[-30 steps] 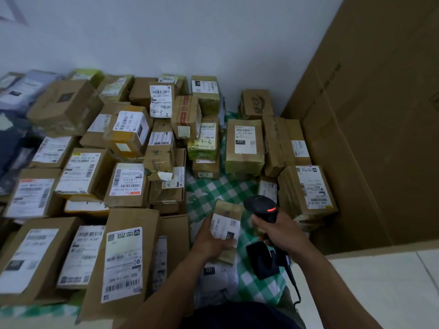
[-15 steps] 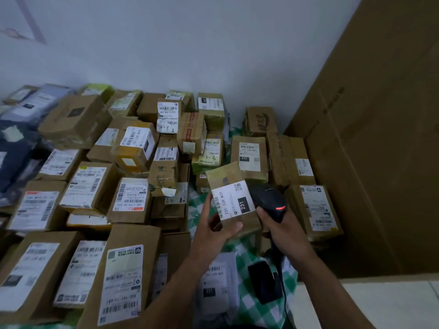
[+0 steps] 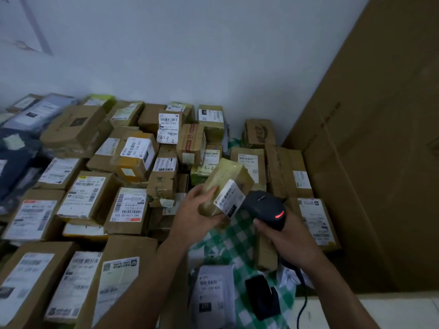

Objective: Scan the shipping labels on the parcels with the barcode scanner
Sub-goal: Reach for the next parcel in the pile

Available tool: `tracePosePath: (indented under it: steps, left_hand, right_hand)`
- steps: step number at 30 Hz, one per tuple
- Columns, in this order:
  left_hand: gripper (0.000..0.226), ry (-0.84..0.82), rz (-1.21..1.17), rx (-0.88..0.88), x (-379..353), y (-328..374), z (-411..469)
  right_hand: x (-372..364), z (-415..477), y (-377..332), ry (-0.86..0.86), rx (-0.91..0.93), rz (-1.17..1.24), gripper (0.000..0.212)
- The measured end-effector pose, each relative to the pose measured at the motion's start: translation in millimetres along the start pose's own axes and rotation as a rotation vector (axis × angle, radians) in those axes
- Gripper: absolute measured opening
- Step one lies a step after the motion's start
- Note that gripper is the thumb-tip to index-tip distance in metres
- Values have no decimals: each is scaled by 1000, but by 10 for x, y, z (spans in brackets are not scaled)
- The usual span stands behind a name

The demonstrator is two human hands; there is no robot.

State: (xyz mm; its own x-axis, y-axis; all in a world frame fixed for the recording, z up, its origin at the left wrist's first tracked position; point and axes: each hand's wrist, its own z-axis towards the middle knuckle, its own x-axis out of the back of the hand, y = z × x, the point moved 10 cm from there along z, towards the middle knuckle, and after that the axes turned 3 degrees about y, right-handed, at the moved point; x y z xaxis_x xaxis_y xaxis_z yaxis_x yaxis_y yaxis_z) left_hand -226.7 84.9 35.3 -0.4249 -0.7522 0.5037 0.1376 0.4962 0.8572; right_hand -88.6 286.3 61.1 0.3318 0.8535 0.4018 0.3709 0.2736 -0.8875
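stacked parcels [image 3: 95,200] left, checked cloth [image 3: 234,245] gap, cardboard sheet [image 3: 380,162] right

A green checked cloth [image 3: 234,245] carries many parcels [image 3: 128,207].

The handle of the scanner [image 3: 263,207] was buried in the right hand [image 3: 287,241], and its cable [image 3: 305,298] was partly hidden behind that forearm. The left hand [image 3: 194,219] covered the near end of the parcel [image 3: 225,179]. The print on the label [image 3: 229,198] was too blurred to read. The big carton [image 3: 380,162] ran off the top and right edges.

two hands [image 3: 194,217] [image 3: 289,241], one barcode scanner [image 3: 263,207], one black stand [image 3: 262,298], one held parcel [image 3: 225,184] and over twenty stacked parcels [image 3: 83,195].
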Motion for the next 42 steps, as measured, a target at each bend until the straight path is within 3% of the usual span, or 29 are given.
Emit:
tracePosePath:
  steps: [4, 8, 29, 35, 39, 42]
  left_hand:
    - [75, -2, 85, -63, 41, 59, 142]
    - [74, -19, 100, 2, 14, 5, 203]
    - [73, -97, 92, 17, 12, -37, 166]
    - [68, -135, -70, 61, -39, -82, 17]
    - [49, -269, -185, 166, -382, -279, -325]
    - [46, -269, -299, 282, -732, -553, -515]
  right_hand:
    - [-90, -37, -59, -77, 1, -44, 46]
    - [-167, -77, -104, -124, 3, -81, 46]
    - [-215, -187, -327, -131, 39, -113, 47]
    - [-93, -181, -240, -94, -18, -75, 42]
    - [106, -190, -92, -32, -78, -72, 21]
    - [142, -204, 1, -36, -106, -96, 14]
